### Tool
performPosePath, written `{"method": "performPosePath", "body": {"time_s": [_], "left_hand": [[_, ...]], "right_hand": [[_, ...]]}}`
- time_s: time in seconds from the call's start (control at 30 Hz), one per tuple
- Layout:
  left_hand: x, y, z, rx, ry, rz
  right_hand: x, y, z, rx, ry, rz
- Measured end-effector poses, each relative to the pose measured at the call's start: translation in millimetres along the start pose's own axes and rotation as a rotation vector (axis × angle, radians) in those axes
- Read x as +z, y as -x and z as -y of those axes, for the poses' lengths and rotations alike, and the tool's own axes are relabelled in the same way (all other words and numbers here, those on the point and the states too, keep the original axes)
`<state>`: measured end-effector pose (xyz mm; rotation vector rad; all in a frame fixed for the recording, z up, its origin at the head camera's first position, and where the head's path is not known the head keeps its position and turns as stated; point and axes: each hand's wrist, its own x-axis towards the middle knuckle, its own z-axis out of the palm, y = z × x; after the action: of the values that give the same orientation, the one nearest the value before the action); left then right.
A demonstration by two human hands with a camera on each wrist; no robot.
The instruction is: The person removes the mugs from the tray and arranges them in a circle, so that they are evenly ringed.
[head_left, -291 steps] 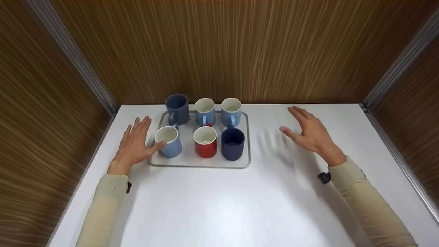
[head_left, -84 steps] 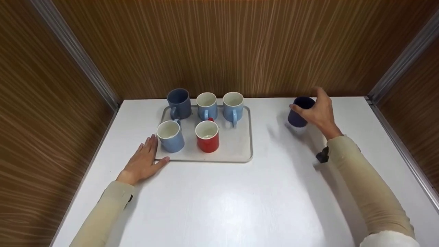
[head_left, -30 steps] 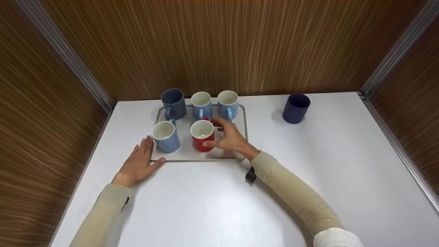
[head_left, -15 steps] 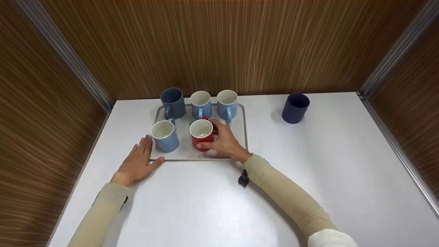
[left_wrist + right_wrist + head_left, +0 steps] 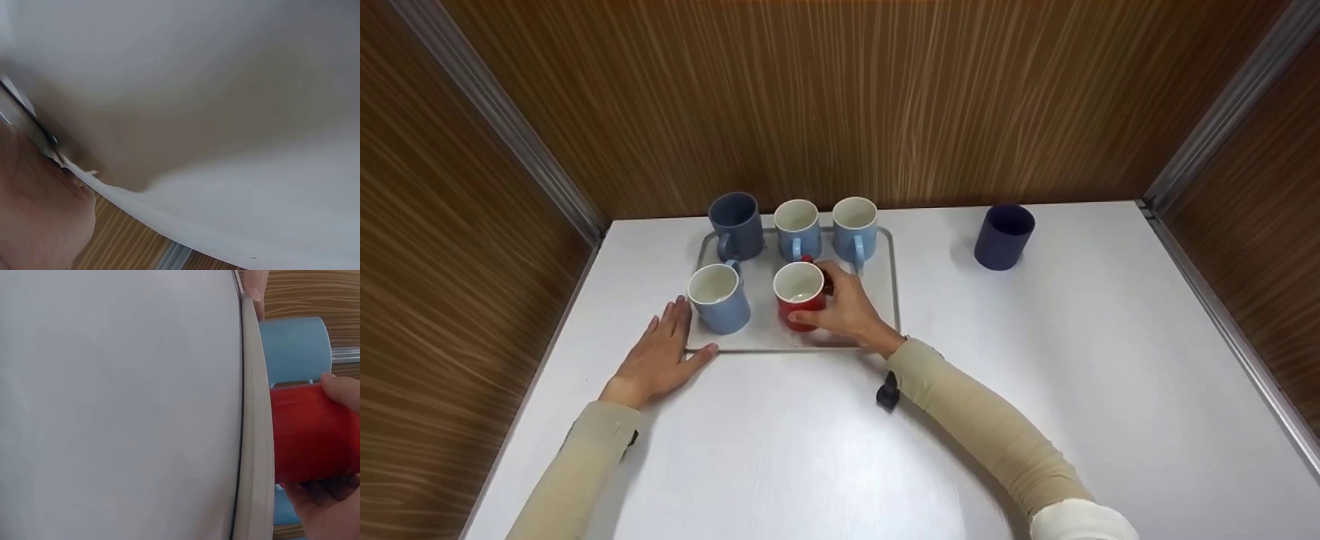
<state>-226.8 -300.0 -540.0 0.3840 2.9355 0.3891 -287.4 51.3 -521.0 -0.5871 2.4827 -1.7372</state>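
My right hand [image 5: 847, 307] grips a red mug [image 5: 797, 309] with a white inside, thumb on its near side and fingers around its right side. The mug stands upright in the front row of a pale tray [image 5: 874, 300]; the right wrist view shows the same red mug [image 5: 315, 433] between thumb and fingers. My left hand [image 5: 656, 360] lies with straight fingers along the tray's left edge, its thumb at the front edge. Beside those fingers stands a light blue mug [image 5: 724, 307]. In the left wrist view, part of the left hand [image 5: 42, 208] shows at the tray's edge.
Along the tray's back row stand a grey-blue mug [image 5: 744, 236] and two light blue mugs, one in the middle [image 5: 804, 241] and one at right [image 5: 861, 244]. A navy mug [image 5: 1001, 244] is on the white table [image 5: 810, 442] at the back right. Wood-patterned walls [image 5: 840, 97] enclose the table.
The navy mug has gone from the tray's front right to the table, carried by my right hand, which then came back and took hold of the red mug. My left hand came down at the tray's corner.
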Motion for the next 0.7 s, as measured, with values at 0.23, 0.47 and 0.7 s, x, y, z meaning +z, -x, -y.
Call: {"method": "performPosePath", "body": {"time_s": [0.23, 0.47, 0.7], "left_hand": [[0.0, 0.4, -1.2, -0.003, -0.001, 0.003], [-0.2, -0.4, 0.2, -0.009, -0.015, 0.013], [-1.2, 0.1, 2.2, -0.011, -0.017, 0.007]], "right_hand": [[-0.9, 2.5, -1.1, -0.007, 0.016, -0.023], [-10.4, 8.9, 4.3, -0.06, 0.02, -0.025], [-26.6, 17.0, 17.3, -0.093, 0.035, -0.032]]}}
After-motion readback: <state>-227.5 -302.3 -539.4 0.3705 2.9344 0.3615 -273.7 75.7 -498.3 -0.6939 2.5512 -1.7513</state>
